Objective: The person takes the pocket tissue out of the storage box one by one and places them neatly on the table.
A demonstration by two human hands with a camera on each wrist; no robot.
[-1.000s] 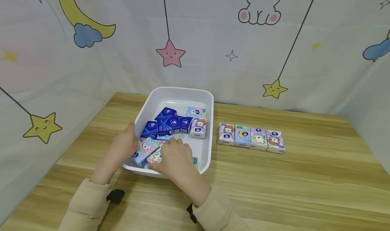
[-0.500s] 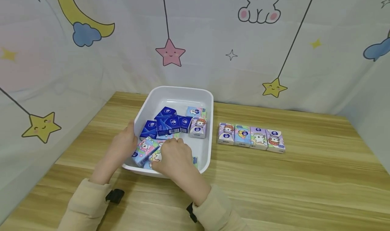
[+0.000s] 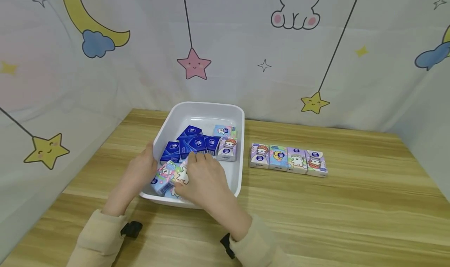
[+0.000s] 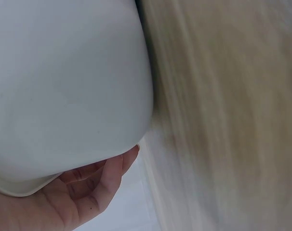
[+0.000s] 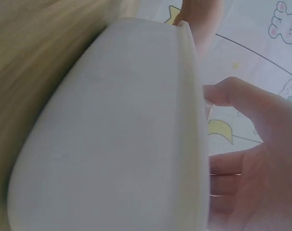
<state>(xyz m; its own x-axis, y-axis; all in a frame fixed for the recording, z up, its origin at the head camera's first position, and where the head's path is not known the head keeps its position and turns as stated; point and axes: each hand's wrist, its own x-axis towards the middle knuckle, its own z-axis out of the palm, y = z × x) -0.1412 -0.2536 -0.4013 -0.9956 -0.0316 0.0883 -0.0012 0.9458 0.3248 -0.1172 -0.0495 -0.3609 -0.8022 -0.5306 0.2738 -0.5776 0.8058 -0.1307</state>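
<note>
We braced the white tub (image 3: 165,131) with our left hand (image 3: 140,173) curled on its rim, so our right hand (image 3: 204,179) could pinch a cartoon tissue pack (image 3: 181,175) beneath its fingers.

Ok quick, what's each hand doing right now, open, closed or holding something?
Left hand: fingers curled round the white tub rim.
Right hand: fingers pinch a cartoon tissue pack inside the tub.
</note>
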